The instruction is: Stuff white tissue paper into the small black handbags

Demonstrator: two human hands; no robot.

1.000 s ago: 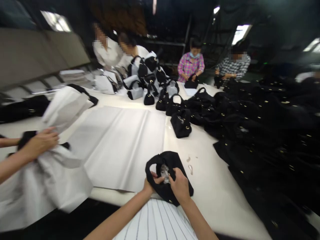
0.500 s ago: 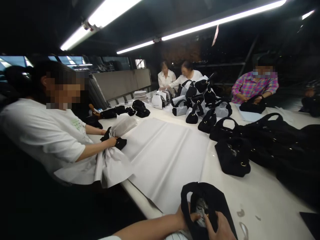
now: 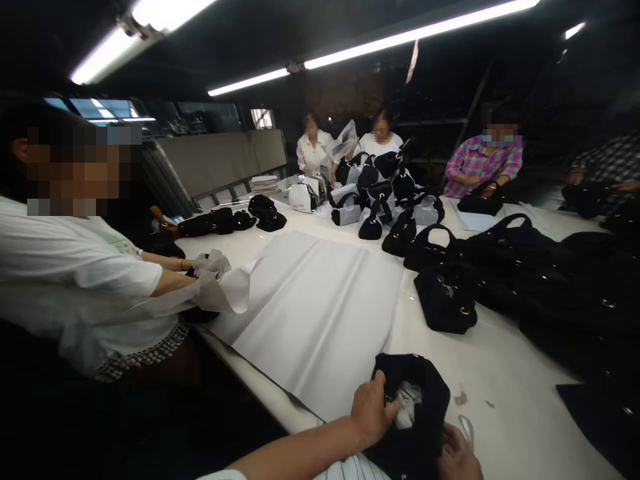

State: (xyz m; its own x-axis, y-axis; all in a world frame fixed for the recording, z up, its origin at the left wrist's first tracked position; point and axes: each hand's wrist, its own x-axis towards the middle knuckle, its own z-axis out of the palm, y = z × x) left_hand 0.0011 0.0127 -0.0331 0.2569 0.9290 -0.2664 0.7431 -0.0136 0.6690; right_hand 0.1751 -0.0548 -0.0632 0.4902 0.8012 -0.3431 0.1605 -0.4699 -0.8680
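A black handbag stands at the table's near edge, its mouth turned up towards me. Crumpled pale stuffing, paper or plastic, shows inside it. My left hand grips the bag's left rim, with the thumb and fingers closed on the fabric near the opening. At the lower right side of the bag is my right hand, its fingers curled against the outer wall and partly hidden behind it. Large white paper sheets lie flat just beyond the bag.
Finished-looking black handbags crowd the right side, with more wrapped in pale paper further back. On the left a co-worker in a white shirt handles a crumpled sheet. Other people work across the table.
My right hand has moved from the bag's opening to its outer right side. My left hand now grips the left rim, and the handle no longer stands up. The view has turned slightly right.
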